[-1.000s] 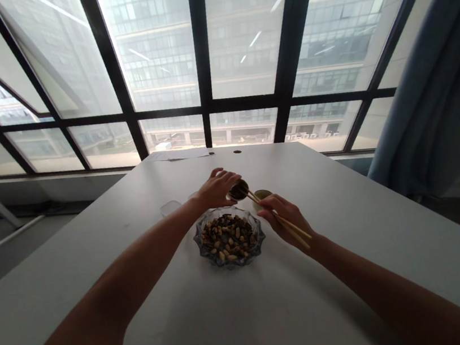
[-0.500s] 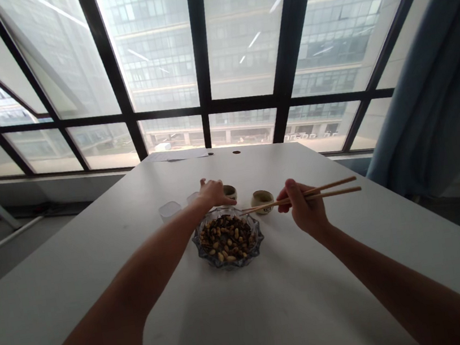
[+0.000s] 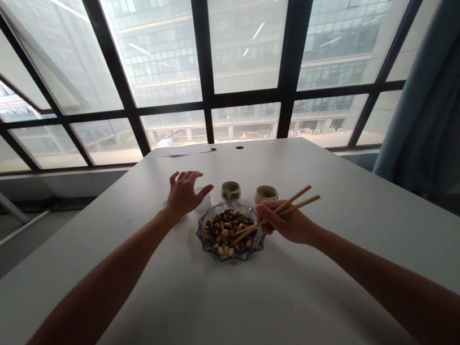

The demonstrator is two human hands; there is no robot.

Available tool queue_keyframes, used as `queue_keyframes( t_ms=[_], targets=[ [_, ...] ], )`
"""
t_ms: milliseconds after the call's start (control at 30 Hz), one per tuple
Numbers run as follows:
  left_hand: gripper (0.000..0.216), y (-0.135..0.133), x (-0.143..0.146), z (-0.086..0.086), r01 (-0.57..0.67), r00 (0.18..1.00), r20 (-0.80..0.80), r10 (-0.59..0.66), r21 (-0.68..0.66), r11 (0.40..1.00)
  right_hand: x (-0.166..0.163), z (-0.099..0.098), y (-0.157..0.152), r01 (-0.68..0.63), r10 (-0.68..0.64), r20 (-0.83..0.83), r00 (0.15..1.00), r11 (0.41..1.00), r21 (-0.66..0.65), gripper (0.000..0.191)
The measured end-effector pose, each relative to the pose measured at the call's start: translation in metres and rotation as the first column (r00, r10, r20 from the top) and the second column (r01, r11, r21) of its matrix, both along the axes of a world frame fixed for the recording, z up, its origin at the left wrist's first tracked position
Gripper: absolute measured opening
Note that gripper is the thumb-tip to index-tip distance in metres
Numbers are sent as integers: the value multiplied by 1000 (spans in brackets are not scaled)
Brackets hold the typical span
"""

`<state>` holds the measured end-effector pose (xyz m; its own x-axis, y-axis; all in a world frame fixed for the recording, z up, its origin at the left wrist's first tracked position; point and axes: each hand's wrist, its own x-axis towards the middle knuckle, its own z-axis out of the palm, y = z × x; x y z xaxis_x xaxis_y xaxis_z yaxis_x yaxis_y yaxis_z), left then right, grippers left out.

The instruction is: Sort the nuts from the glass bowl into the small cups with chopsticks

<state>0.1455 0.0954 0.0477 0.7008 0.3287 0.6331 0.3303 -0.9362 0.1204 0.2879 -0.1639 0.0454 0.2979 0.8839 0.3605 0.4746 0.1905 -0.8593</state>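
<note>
A scalloped glass bowl of mixed nuts and beans sits mid-table. My right hand grips a pair of wooden chopsticks, whose tips reach into the bowl's contents. My left hand hovers open, fingers spread, just left of a small ceramic cup and over small clear plastic cups that it mostly hides. A second ceramic cup stands right of the first, just behind my right hand.
The white table runs up to a wall of tall black-framed windows. A sheet of paper lies at the far edge. A blue curtain hangs at the right.
My left hand set the small cup down behind the bowl, let go and moved left with its fingers spread. My right hand swung the chopsticks away, then brought their tips down into the bowl.
</note>
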Motion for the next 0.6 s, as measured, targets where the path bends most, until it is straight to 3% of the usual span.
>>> queue_keyframes(
  t_ms=[133, 233, 433, 600],
  targets=[
    [47, 17, -47, -23, -97, 983, 157, 95, 7, 995, 1, -4, 0, 71, -81, 183, 980, 996, 61, 50],
    [48, 25, -64, -44, -132, 965, 223, 139, -42, 990, 7, 3, -5, 163, -185, 203, 962, 979, 122, 48],
    [65, 35, -62, -74, -119, 929, 304, 209, -291, 949, 11, 26, -18, 322, -343, 243, 907, 939, 119, 55],
    [79, 39, -60, -79, -60, 931, 299, 210, -443, 895, 8, 25, -17, 301, -307, 307, 901, 951, 68, 56]
  ],
)
